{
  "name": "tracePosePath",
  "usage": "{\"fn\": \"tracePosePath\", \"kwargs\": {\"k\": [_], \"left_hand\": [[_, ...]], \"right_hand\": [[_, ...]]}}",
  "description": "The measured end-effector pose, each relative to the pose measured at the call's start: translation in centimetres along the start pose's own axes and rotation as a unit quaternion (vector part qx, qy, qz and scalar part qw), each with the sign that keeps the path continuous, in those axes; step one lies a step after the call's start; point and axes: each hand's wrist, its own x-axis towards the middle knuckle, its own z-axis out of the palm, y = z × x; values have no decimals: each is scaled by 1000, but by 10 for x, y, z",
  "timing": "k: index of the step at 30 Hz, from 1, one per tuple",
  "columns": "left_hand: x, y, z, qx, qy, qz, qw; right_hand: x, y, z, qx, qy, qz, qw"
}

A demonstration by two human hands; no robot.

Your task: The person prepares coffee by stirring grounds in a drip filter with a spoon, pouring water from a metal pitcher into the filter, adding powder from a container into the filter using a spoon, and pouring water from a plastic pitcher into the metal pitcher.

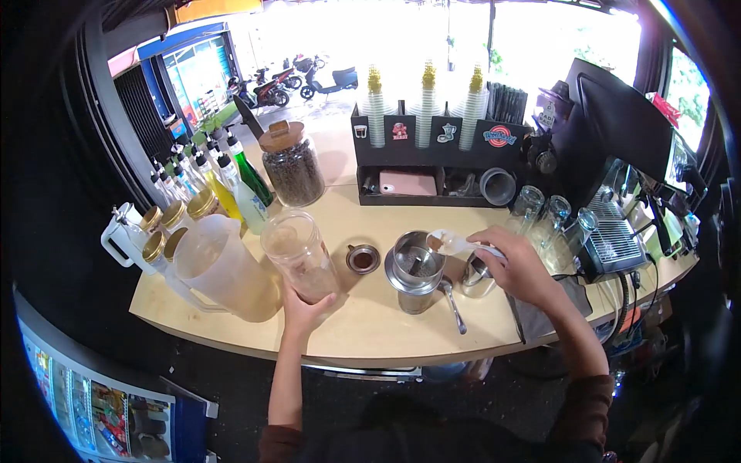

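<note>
My left hand (307,309) is wrapped round the lower part of a clear open jar (297,255) on the wooden counter. In my right hand (513,266) is a white scoop (455,244) with some brown powder in it, its tip over the right rim of a metal drip filter (417,258). The filter sits on a metal cup (417,299). A spoon (454,307) lies just right of that cup, and a small metal pitcher (477,275) stands below my right hand. Left of the filter is a small round dish (363,259) with something dark inside.
A large frosted pitcher (224,266), lidded jars and pump bottles (248,202) stand at the left. Behind are a jar of dark beans (293,171) and a black cup organizer (432,147). Upturned glasses (554,216) and a coffee machine (617,239) are at the right.
</note>
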Motion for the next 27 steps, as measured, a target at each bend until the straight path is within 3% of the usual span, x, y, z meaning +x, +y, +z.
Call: {"fn": "tracePosePath", "kwargs": {"k": [27], "left_hand": [[-1,13,3,34,16,11,999]], "right_hand": [[16,11,23,15,19,-18,1000]]}}
